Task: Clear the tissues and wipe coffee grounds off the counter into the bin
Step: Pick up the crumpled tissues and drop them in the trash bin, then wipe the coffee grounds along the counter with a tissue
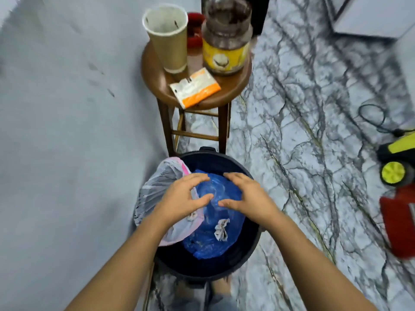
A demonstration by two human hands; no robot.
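- Left hand (186, 198): positioned over the left half of the bin (226, 158), fingers spread and lightly curved, thumb pointing toward the other hand. It holds nothing.
- Right hand (244, 196): mirrors the left over the right half of the bin, fingers spread and loosely curved, also holding nothing. The two thumbs lie near each other but apart.
- Probable reason for this posture: both hands sit directly above the bin opening with nothing in them, which is consistent with material just released or brushed off into the bin. This is a judgement; no falling material is visible.
- Crumpled tissue (221, 228): lies on the blue plastic bag (215, 241) inside the bin, below the right hand. It is white-grey, wadded and creased.
- A second small wad (192, 216) shows at the left wrist, on the pale translucent bag (155, 187) draped over the left rim of the bin. Its identity as tissue is probable, not certain.
- Coffee grounds: none can be distinguished in the bin at this resolution.
- Wooden stool (233, 90): stands just behind the bin and carries a paper cup (168, 41), a jar (226, 41) with a yellow label, and an orange-and-white sachet (195, 88). Whether grounds remain on the seat cannot be determined.
- Marbled floor (303, 108): surrounds the bin.
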